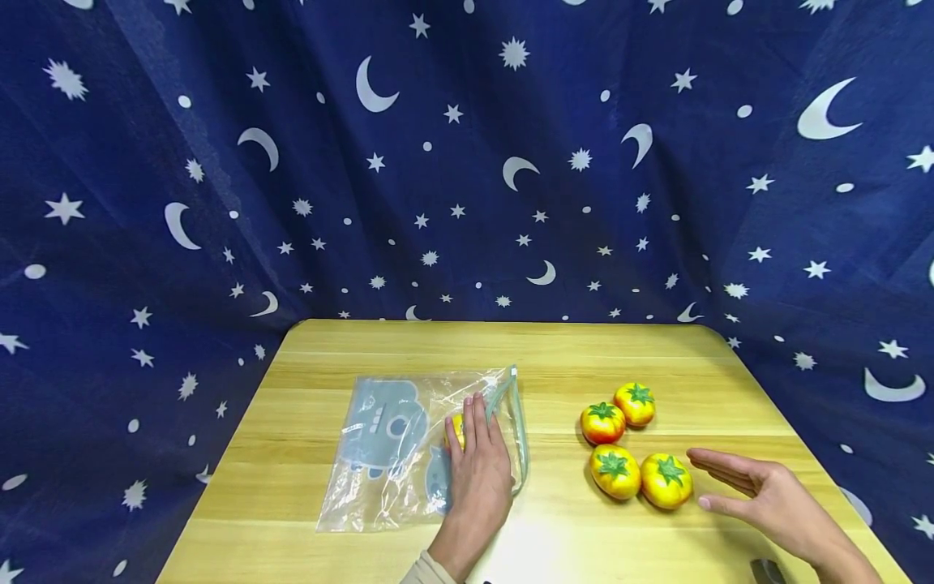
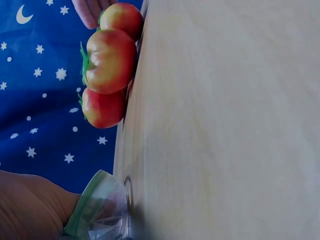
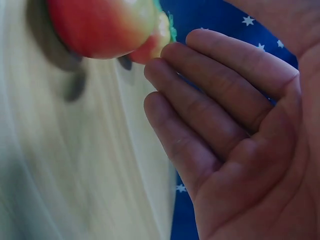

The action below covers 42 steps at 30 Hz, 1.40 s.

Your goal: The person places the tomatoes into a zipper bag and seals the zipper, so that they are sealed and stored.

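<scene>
Whether the left hand point(image 1: 477, 478) grips or only covers the yellow thing point(image 1: 457, 426) at the bag point(image 1: 387, 496), I cannot tell: its fingers lie long over it, leaving just a sliver showing. Plainly empty, the right hand point(image 1: 773, 499) is held with thumb and fingers wide apart, just beside the tomatoes point(image 1: 615, 472). These four sit clustered on the table point(image 1: 554, 349), between bag and right hand. Lying flat, the clear bag has printed shapes and a green rim point(image 1: 520, 430) near the left hand. A curtain point(image 1: 467, 235) hangs behind. Some dark thing point(image 1: 766, 570) by the right wrist is cut off and unclear. Only three tomatoes show in the left wrist view; the right wrist view crops the nearest one at the top.
</scene>
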### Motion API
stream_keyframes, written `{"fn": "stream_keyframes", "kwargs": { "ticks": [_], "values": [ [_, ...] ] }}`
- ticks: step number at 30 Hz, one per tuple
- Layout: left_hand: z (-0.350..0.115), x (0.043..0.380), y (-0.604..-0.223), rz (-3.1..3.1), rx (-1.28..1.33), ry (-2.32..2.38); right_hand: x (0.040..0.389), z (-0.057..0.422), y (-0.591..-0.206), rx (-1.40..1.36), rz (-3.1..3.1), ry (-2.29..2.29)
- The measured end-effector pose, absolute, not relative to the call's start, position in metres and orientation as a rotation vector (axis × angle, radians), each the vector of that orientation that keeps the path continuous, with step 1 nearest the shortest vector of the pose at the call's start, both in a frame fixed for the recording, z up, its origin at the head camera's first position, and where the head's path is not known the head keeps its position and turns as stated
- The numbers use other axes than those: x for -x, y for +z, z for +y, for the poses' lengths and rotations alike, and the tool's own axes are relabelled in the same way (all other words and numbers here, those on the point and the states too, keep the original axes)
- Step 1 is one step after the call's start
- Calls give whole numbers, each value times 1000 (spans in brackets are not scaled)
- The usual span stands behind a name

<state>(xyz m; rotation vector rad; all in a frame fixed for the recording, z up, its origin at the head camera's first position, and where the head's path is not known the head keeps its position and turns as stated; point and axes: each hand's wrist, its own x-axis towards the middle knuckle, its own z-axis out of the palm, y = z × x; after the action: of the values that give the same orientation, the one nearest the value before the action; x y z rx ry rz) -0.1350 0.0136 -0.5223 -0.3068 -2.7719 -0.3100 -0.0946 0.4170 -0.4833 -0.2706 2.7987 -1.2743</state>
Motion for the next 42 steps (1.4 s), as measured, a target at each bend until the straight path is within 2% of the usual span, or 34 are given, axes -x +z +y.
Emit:
{"fn": "stream_keyframes", "kwargs": {
  "ticks": [8, 21, 42],
  "values": [
    [13, 135, -523, -2768, 319, -298, 98, 416, -496, 327, 2719, -1377],
    [12, 134, -523, -2766, 327, -293, 101, 408, -508, 206, 2600, -1449],
    [12, 135, -522, -2772, 312, -293, 94, 413, -497, 74, 2616, -1363]
  ]
}}
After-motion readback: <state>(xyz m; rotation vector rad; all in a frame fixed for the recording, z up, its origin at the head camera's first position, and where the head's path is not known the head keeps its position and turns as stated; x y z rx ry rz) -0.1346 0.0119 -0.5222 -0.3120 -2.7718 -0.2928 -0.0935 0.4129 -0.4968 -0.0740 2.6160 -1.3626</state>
